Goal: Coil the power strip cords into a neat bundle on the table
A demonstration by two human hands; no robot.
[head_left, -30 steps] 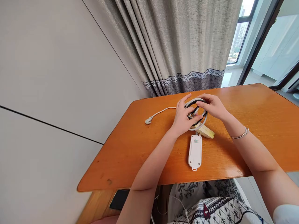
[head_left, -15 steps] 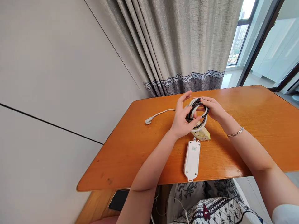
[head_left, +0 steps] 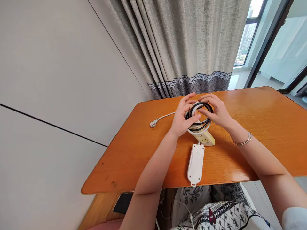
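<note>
My left hand (head_left: 182, 118) and my right hand (head_left: 216, 111) both grip a coil of black and white cable (head_left: 199, 123) held just above the orange wooden table (head_left: 251, 127). Under the coil a yellowish power strip (head_left: 205, 137) lies on the table. A white power strip (head_left: 195, 159) lies nearer to me, face down, close to the front edge. From under my left hand a white cord runs left to a white plug (head_left: 152, 123) resting on the tabletop. A bracelet sits on my right wrist.
A grey curtain (head_left: 182, 48) hangs behind the table, with a plain wall (head_left: 59, 80) to the left and a window at the right. A dark phone (head_left: 122, 202) lies on a lower surface under the table's left front. Patterned fabric covers my lap.
The coil has tilted from upright toward flat between my hands. My right fingers have come over its top. Both power strips have shifted slightly left and the plug end has barely moved.
</note>
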